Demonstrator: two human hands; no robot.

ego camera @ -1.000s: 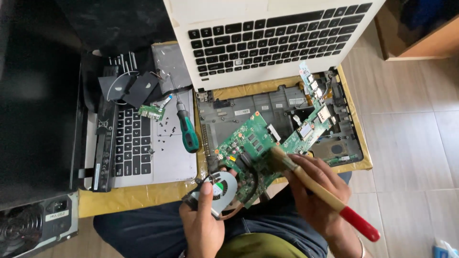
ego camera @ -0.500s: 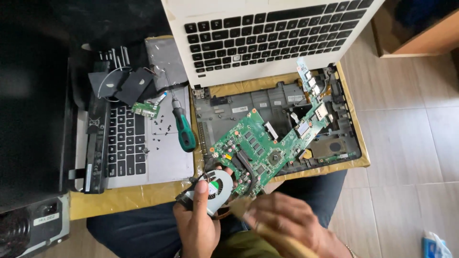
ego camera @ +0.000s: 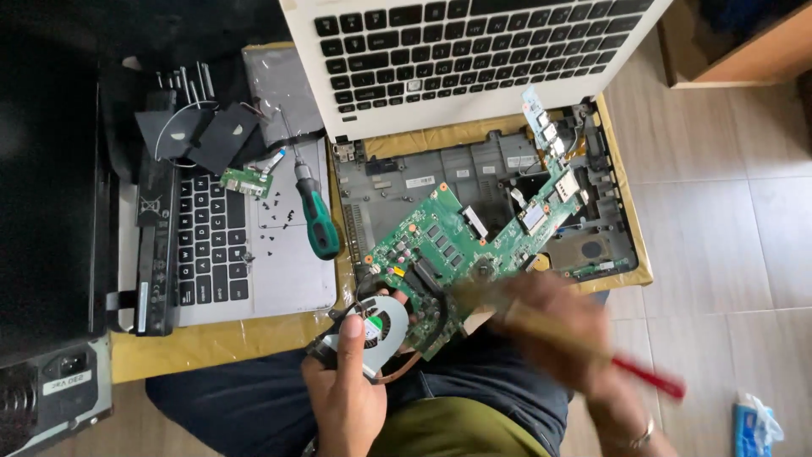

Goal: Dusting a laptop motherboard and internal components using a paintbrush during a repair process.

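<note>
My left hand (ego camera: 345,385) grips the round grey cooling fan (ego camera: 379,328) at the near corner of a green laptop motherboard (ego camera: 461,245), holding the board tilted above my lap. My right hand (ego camera: 565,326), blurred by motion, holds a brush with a wooden shaft and red handle end (ego camera: 647,377); its bristles (ego camera: 475,292) touch the board's near edge. Behind the board an opened grey laptop base (ego camera: 474,173) lies on the small wooden table (ego camera: 211,343).
A white keyboard panel (ego camera: 474,51) leans over the back of the table. On the left lie a silver laptop (ego camera: 254,254) with loose screws, a green-handled screwdriver (ego camera: 317,222), a small green board (ego camera: 245,181) and black parts. A power supply (ego camera: 51,389) sits lower left.
My right hand with the brush pulled back toward my lap, then swung forward again onto the board's near edge. My left hand keeps its grip on the fan.
</note>
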